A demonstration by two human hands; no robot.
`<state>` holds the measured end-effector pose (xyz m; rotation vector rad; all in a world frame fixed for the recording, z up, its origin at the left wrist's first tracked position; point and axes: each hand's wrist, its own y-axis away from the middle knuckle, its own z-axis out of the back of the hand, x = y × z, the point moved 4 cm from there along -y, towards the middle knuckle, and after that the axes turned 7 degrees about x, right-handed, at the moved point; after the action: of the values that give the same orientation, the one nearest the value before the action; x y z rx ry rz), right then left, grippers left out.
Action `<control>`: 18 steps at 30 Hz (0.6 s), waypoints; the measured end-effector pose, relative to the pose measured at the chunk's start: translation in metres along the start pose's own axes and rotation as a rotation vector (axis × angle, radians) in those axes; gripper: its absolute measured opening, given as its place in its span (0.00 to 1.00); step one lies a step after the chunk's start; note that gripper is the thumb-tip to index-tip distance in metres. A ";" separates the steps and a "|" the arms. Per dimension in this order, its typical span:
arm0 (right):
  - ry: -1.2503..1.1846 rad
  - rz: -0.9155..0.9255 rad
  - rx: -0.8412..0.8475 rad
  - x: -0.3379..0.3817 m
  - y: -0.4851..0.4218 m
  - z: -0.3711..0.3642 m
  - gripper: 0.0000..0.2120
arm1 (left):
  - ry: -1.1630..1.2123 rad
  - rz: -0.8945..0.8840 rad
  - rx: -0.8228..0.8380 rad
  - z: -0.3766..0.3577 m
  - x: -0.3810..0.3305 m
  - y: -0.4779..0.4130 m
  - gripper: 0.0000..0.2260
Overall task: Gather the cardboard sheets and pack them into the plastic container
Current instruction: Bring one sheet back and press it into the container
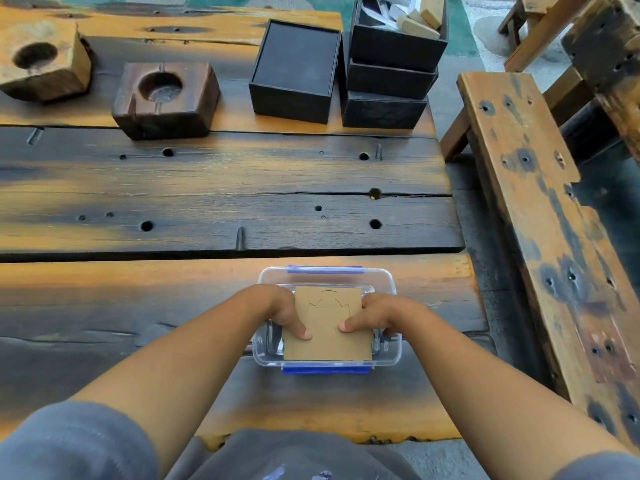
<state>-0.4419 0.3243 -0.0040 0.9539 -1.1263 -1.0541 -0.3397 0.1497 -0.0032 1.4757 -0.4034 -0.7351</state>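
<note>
While gripped by both hands (327, 315), cardboard (327, 337) over container (393, 355)

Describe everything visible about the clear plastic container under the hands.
The plastic container is a rectangular, transparent tub with rounded corners and blue latch clips on its far and near long sides. It sits upright, lid off, on the near plank of the wooden table, towards its right end. A brown cardboard sheet with cut outlines covers most of its opening. The left hand and right hand grip that sheet's edges over the tub, thumbs on top. Its inside is mostly hidden.
</note>
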 end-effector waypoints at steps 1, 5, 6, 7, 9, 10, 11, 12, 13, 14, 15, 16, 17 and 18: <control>-0.002 0.002 0.000 0.000 -0.001 0.000 0.35 | -0.001 -0.008 -0.012 0.001 0.001 0.000 0.34; 0.044 -0.010 -0.022 0.003 -0.001 -0.002 0.36 | -0.068 0.072 0.033 -0.003 -0.001 -0.004 0.33; 0.058 -0.015 -0.024 0.004 -0.001 -0.003 0.38 | -0.076 0.090 0.053 -0.005 -0.002 -0.005 0.34; 0.067 -0.017 -0.028 0.005 -0.001 -0.004 0.39 | -0.079 0.098 0.062 -0.005 -0.002 -0.005 0.34; 0.066 -0.017 -0.041 0.005 0.000 -0.004 0.40 | -0.074 0.094 0.059 -0.005 -0.002 -0.007 0.35; 0.063 -0.017 -0.048 0.005 0.000 -0.004 0.39 | -0.074 0.089 0.048 -0.004 -0.002 -0.007 0.35; 0.057 -0.017 -0.050 0.005 0.000 -0.004 0.39 | -0.076 0.083 0.040 -0.004 -0.001 -0.007 0.35; 0.052 -0.019 -0.049 0.005 0.000 -0.004 0.39 | -0.077 0.077 0.040 -0.004 -0.001 -0.007 0.35; 0.053 -0.018 -0.048 0.005 0.000 -0.005 0.39 | -0.075 0.071 0.040 -0.005 -0.001 -0.008 0.34; 0.057 -0.017 -0.045 0.005 0.000 -0.005 0.39 | -0.073 0.066 0.037 -0.005 -0.001 -0.008 0.33; 0.061 -0.017 -0.043 0.005 0.000 -0.005 0.39 | -0.076 0.061 0.036 -0.007 0.000 -0.009 0.32; 0.062 -0.019 -0.041 0.004 0.000 -0.005 0.39 | -0.083 0.056 0.034 -0.007 0.000 -0.010 0.32; 0.062 -0.020 -0.039 0.003 -0.001 -0.005 0.39 | -0.088 0.054 0.030 -0.008 0.001 -0.011 0.32; 0.061 -0.019 -0.039 0.003 -0.001 -0.005 0.39 | -0.086 0.054 0.028 -0.008 0.002 -0.012 0.32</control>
<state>-0.4363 0.3214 -0.0052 0.9616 -1.0448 -1.0514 -0.3356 0.1548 -0.0158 1.4573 -0.5186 -0.7542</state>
